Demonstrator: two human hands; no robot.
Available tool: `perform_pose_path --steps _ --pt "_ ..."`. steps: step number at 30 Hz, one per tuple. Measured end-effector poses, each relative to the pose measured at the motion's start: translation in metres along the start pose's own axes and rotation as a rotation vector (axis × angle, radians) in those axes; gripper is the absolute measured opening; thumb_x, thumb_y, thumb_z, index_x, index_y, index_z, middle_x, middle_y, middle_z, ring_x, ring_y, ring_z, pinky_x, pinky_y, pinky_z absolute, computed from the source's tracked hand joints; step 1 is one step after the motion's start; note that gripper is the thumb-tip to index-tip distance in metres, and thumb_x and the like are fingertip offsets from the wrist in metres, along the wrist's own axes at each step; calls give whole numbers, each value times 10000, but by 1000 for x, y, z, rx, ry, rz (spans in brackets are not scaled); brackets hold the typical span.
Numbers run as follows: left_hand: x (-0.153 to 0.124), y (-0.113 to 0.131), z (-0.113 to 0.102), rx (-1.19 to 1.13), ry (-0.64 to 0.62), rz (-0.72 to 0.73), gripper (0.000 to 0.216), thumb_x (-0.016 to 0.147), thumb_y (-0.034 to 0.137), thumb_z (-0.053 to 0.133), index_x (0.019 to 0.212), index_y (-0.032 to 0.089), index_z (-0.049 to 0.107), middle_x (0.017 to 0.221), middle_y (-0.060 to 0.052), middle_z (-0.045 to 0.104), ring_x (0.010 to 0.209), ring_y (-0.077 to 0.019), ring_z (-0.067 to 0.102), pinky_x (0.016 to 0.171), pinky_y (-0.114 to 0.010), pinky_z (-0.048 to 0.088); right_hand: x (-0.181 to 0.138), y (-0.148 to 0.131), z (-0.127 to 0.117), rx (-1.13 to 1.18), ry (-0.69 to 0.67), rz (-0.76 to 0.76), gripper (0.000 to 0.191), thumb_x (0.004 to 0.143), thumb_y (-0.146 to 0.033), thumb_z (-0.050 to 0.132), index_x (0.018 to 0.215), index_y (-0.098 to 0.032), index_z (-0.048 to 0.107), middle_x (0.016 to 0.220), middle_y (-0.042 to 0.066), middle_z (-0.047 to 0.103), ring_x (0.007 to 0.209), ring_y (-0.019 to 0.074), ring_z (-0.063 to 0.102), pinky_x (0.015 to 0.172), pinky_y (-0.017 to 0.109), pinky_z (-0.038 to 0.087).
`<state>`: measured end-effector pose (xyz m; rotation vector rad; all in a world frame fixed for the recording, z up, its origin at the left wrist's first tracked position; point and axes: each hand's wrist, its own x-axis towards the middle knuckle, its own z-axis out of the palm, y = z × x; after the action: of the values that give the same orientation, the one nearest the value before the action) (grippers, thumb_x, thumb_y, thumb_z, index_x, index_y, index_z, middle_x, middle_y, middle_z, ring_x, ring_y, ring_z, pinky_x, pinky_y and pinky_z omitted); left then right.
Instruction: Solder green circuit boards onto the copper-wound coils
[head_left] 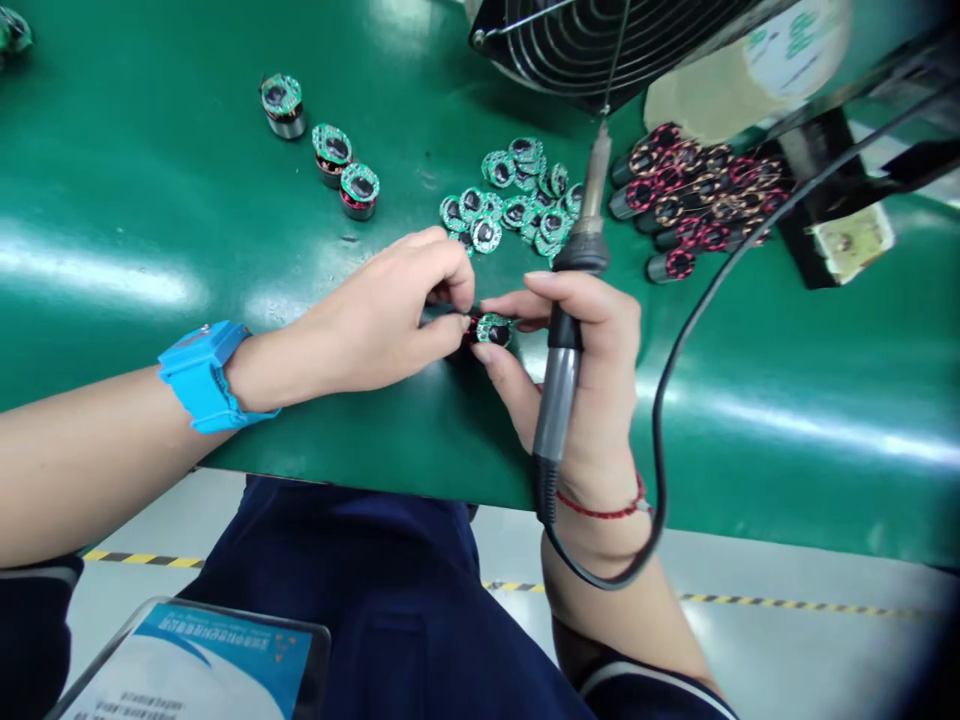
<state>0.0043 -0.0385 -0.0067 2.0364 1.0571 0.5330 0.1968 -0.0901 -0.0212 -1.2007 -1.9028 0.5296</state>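
My left hand (397,310) is closed around a small dark motor coil (472,328) with red windings, most of it hidden by the fingers. Against its end lies a round green circuit board (493,330), pinched between the thumb and fingers of my right hand (600,370). That same hand also carries a soldering iron (555,400), its tip pointing away from me and clear of the board. Just beyond my hands is a loose pile of similar round circuit boards (517,205).
Several red- and copper-wound motor coils (690,200) lie together at the right. Three coils topped with boards (334,150) stand at the upper left. A black fan (600,45) is at the back. The iron's cable (664,400) loops past my right wrist.
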Motion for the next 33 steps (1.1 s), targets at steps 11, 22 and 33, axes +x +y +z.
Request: perform_pose_path --steps 11,22,33 --pt "8 -3 16 116 -65 160 88 865 164 586 939 135 624 916 -55 586 831 -177 535 749 -296 425 -5 0 -8 102 -9 98 493 840 -195 727 1257 -324 497 1107 -2 670 1006 173 710 866 342 616" --pt "7 -5 -4 -130 -17 165 110 881 239 660 944 149 653 856 -9 579 769 -115 502 684 -239 389 -3 -2 -8 170 115 122 424 836 -231 743 1171 -348 510 1074 20 664 995 205 724 853 401 626" --pt "3 12 -4 -1241 -226 -454 210 911 154 623 1099 138 716 891 -13 719 720 -70 692 748 -226 566 5 -11 -7 40 151 -175 553 784 -88 746 1227 -358 556 1032 17 752 939 221 741 829 427 627"
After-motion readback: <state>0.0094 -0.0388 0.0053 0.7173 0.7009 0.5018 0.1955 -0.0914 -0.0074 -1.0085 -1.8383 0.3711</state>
